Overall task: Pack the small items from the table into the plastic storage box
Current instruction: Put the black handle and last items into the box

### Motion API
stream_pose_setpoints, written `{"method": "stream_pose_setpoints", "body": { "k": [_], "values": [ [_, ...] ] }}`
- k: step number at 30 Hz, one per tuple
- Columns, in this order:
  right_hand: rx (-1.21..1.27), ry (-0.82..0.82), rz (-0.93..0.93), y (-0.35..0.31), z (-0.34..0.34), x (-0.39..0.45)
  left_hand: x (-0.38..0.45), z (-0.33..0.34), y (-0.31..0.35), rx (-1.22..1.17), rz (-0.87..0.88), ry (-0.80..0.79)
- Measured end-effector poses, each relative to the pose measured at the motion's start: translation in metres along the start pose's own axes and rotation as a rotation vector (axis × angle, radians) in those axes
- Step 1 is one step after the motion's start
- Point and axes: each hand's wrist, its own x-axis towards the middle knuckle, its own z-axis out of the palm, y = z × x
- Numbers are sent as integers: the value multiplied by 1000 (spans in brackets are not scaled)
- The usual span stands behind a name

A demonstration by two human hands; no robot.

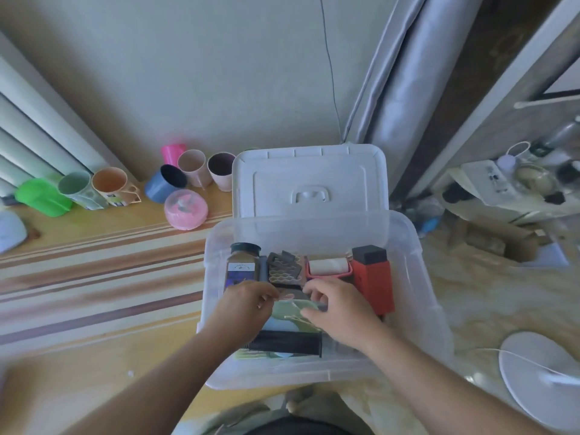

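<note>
The clear plastic storage box (417, 296) stands open at the table's right end, its white lid (309, 180) leaning upright behind it. Inside are a dark-capped spice jar (243, 265), a grey hair claw clip (284, 268), a pink-framed white roller (328, 266), a red and black box (373, 277), a black comb (287, 343) and a pale green packet (290, 312) with thin cords. Both hands are inside the box over the packet. My left hand (246, 304) pinches something thin at its top edge. My right hand (337, 312) has curled fingers on the packet's right side.
Several cups stand along the wall: a green one (42, 196), a grey-green mug (78, 188), an orange mug (114, 186), a blue cup (163, 183) lying tilted, beige cups (193, 167) and a pink one (172, 152). A pink round container (185, 208) sits beside the box. A white fan base (539, 375) lies on the floor at right.
</note>
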Motion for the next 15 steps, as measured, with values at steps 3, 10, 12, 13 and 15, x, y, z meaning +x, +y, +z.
{"method": "stream_pose_setpoints", "body": {
  "k": [3, 10, 12, 13, 15],
  "values": [
    [29, -46, -59, 2, -3, 1, -5, 10, 9, -54, -44, -73],
    [-18, -55, -35, -2, 16, 9, -12, 11, 15, -21, -16, -71],
    [-78, -22, -30, 2, 25, 14, -15, 11, 7, 134, 71, -14],
    [-116, -6, -36, 5, 30, 18, -16, 9, 1, 182, 108, 15],
    [-171, 3, -38, 9, 38, 25, -19, 8, -8, 243, 152, 39]
  ]
}}
